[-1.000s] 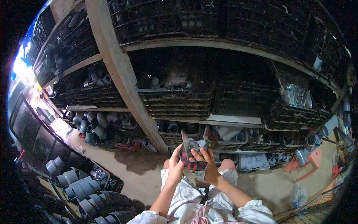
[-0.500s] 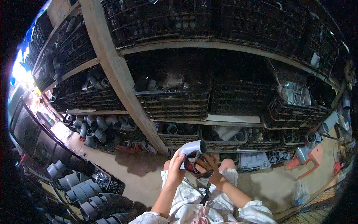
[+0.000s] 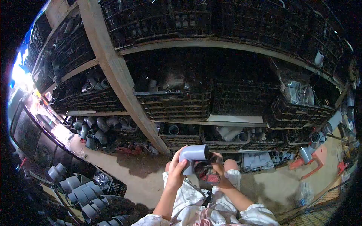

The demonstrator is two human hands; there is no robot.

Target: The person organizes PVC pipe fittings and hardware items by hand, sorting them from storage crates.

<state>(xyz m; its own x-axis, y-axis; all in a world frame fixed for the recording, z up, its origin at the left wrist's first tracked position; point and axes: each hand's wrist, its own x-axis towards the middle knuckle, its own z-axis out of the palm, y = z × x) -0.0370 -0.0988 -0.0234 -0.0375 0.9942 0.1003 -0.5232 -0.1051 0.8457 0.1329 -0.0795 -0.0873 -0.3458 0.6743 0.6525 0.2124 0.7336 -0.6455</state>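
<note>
A grey plastic pipe elbow is gripped in my left hand, thumb on its near side and fingers round the back of the bend. One dark open end faces right, while the other leg points down. Just right of it, my right hand is closed on a dark cloth with red patches, which hangs below the elbow's open end. Motion blurs the cloth and the right fingers. Both hands are above my lap, over light patterned clothing.
Wooden shelves with black crates stand ahead. Grey pipe fittings lie stacked at lower left, and more fill the low shelf. A red plastic stool and a clear plastic bag are on the floor at right.
The elbow has turned so its open end faces more squarely right. The cloth has swung down and right, away from the elbow's opening, with my right hand.
</note>
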